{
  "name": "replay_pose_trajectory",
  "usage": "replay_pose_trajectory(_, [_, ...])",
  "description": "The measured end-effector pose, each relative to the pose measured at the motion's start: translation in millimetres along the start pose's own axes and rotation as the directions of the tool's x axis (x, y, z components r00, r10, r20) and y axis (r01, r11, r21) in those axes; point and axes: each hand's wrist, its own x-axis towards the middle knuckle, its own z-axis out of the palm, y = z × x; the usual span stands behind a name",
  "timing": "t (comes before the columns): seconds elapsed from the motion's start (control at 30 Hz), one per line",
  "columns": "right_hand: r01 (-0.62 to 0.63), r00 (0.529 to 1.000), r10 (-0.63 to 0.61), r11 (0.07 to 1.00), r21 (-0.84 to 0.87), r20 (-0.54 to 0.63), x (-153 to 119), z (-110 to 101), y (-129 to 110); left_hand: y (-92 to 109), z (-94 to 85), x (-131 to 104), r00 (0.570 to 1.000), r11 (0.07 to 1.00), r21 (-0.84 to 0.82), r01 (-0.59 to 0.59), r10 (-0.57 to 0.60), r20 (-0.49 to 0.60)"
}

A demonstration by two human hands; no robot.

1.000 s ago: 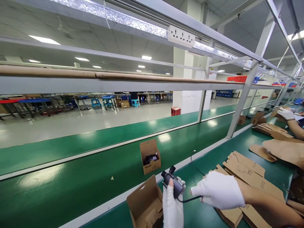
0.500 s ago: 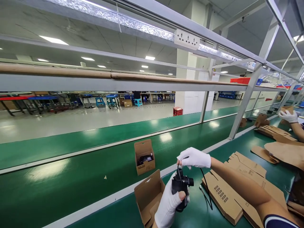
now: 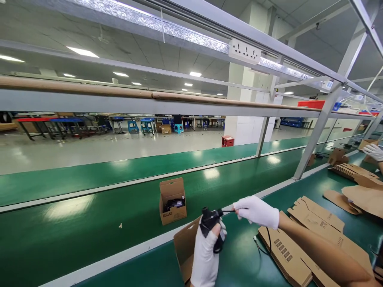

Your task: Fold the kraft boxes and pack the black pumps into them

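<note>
Right hand (image 3: 257, 212) has shifted rightward, pinching a cable (image 3: 228, 211); black device (image 3: 208, 218) sits clasped between fingers of the left hand (image 3: 205, 255).

Beyond and left of the left fingers (image 3: 216, 230), the box (image 3: 178, 215) bears dark print (image 3: 168, 215) apparently beginning "DC"; the rest is unclear. Right of the right fingers (image 3: 237, 207), the near carton (image 3: 279, 259) carries a row of printed blocks (image 3: 283, 250), and the farther carton (image 3: 317, 217) small lines (image 3: 323, 225), all illegible.

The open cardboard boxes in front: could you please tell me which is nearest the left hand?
The near box, partly hidden by the left hand; the farther box stands beyond the white rail, a black item inside.
</note>
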Motion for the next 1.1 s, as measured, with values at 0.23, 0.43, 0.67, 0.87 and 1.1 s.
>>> replay_pose_trajectory(0.23, [0.248, 0.926, -0.061, 0.844, -0.476, 0.374, -56.8, 38.6, -19.2, 20.4, 0.9, 7.5, 0.973, 0.898, -0.439, -0.014, -0.09, -0.214])
replay_pose_trajectory(0.43, [0.572, 0.795, -0.265, 0.628, -0.528, 0.546, -80.7, 15.1, -69.7, 10.6, -10.9, 2.0, 0.958, 0.969, 0.15, -0.198, 0.223, -0.182])
replay_pose_trajectory(0.67, [0.497, 0.845, -0.509, 0.635, -0.591, 0.163, -31.9, -41.7, -81.7, 5.1, 11.6, -11.1, 0.912, 0.918, 0.364, -0.158, -0.005, 0.41])
replay_pose_trajectory(0.87, [0.281, 0.951, -0.249, 0.944, -0.173, 0.185, 14.3, -26.4, -32.4, -1.5, 8.5, -13.2, 0.923, 0.965, 0.251, -0.074, -0.028, 0.383])
replay_pose_trajectory(1.1, [0.387, 0.922, -0.26, 0.59, -0.708, 0.287, -46.3, -14.1, -47.2, 14.0, -14.8, 10.4, 0.956, 0.807, 0.545, -0.227, 0.292, -0.035])
